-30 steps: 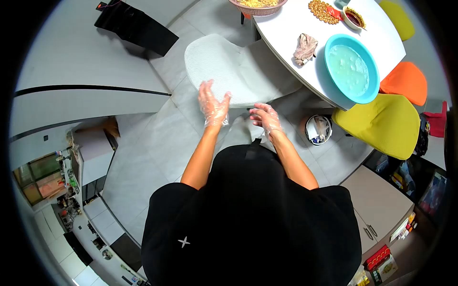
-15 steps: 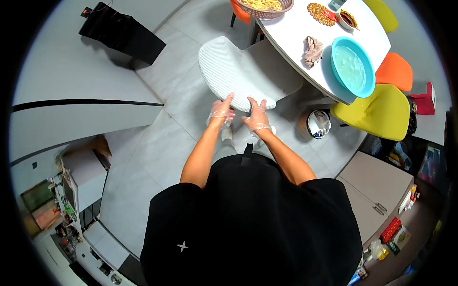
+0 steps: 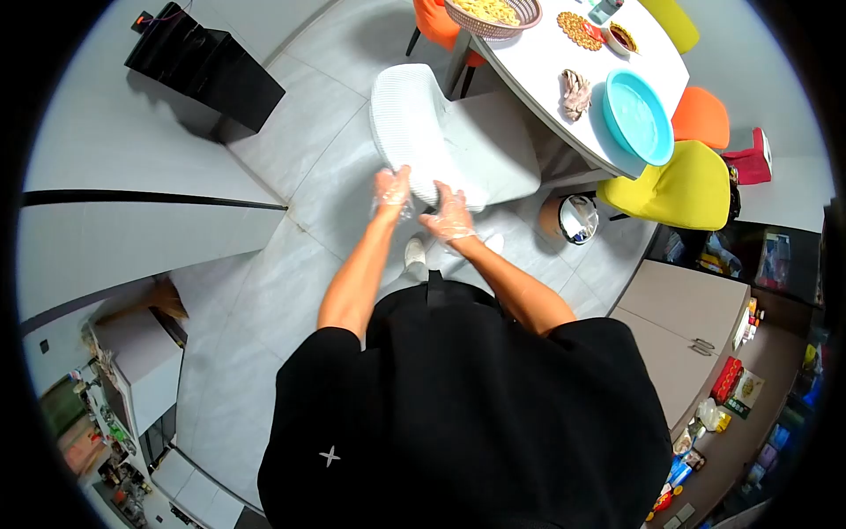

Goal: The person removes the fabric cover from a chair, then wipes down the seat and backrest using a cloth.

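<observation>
A white chair (image 3: 502, 145) with a ribbed backrest (image 3: 401, 119) stands in front of me, its seat partly beneath the table's edge. Both my hands wear thin clear plastic gloves. My left hand (image 3: 391, 190) grips the near edge of the backrest, fingers curled and partly hidden. A short way to the right, my right hand (image 3: 451, 214) holds the same edge with its fingers over the top and the thumb apart from them.
On the white table (image 3: 538, 79) are a blue basin (image 3: 636, 115) of water, a crumpled cloth (image 3: 575, 94), a basket (image 3: 498, 26) of yellow food and a sauce bowl (image 3: 621, 39). A bin (image 3: 577, 219) stands by a yellow chair (image 3: 674, 189). A black stand (image 3: 207, 66) is at left.
The white chair has turned and shifted slightly, with both my hands staying on its backrest edge. My view has moved a little, so the table and basin sit further left.
</observation>
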Action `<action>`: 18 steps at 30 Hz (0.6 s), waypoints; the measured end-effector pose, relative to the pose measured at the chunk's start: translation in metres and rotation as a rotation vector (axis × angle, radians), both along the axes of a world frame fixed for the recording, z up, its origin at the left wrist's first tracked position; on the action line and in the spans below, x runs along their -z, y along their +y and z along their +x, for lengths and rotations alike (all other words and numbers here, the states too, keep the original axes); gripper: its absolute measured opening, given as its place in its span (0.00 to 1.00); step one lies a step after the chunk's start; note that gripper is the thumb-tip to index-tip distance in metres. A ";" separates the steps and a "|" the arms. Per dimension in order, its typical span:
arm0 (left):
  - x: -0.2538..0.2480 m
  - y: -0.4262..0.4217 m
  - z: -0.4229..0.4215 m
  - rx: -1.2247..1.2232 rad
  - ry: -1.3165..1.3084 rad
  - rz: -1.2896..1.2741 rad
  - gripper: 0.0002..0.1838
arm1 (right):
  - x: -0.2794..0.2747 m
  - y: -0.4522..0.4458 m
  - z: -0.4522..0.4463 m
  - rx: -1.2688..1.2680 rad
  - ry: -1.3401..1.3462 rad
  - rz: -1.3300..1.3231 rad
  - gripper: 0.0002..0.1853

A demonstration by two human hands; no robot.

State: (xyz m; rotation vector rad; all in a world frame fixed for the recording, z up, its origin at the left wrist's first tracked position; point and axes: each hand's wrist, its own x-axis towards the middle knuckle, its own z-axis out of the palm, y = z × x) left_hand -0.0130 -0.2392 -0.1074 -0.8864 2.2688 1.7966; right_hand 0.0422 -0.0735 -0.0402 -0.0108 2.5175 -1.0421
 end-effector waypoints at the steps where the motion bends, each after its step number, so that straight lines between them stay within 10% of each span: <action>1: -0.026 -0.017 -0.005 -0.009 -0.021 -0.204 0.30 | -0.005 -0.020 -0.001 -0.029 -0.023 -0.024 0.51; 6: -0.048 -0.110 -0.056 0.015 -0.081 -0.691 0.20 | -0.003 -0.064 -0.017 -0.176 -0.173 -0.387 0.40; 9: -0.050 -0.138 -0.066 -0.276 0.236 -0.494 0.14 | -0.024 -0.074 -0.008 -0.023 -0.399 -0.594 0.30; 14: -0.043 -0.117 -0.037 -0.081 0.266 -0.439 0.27 | 0.010 -0.063 0.005 0.104 -0.565 -0.631 0.27; 18: -0.062 -0.051 0.011 0.114 0.195 -0.966 0.36 | 0.018 -0.034 0.010 0.207 -0.600 -0.616 0.25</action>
